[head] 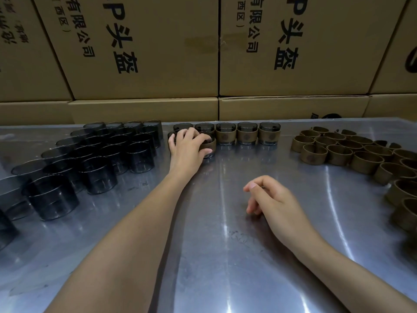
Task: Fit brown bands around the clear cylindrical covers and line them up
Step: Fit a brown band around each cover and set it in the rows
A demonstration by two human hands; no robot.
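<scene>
I see a shiny grey metal surface (225, 256). On its left side stand many dark see-through round plastic covers (97, 159), packed close in rows. At the back sits a short row of covers with brown bands on them (247, 136). On the right lie lots of loose brown paper band rings (352, 152), bunched together.

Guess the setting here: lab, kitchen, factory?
Likely a factory packing or assembly bench: stacked printed cardboard cartons behind a metal worktable, with batches of dark clear covers on one side and loose brown bands on the other.
</scene>
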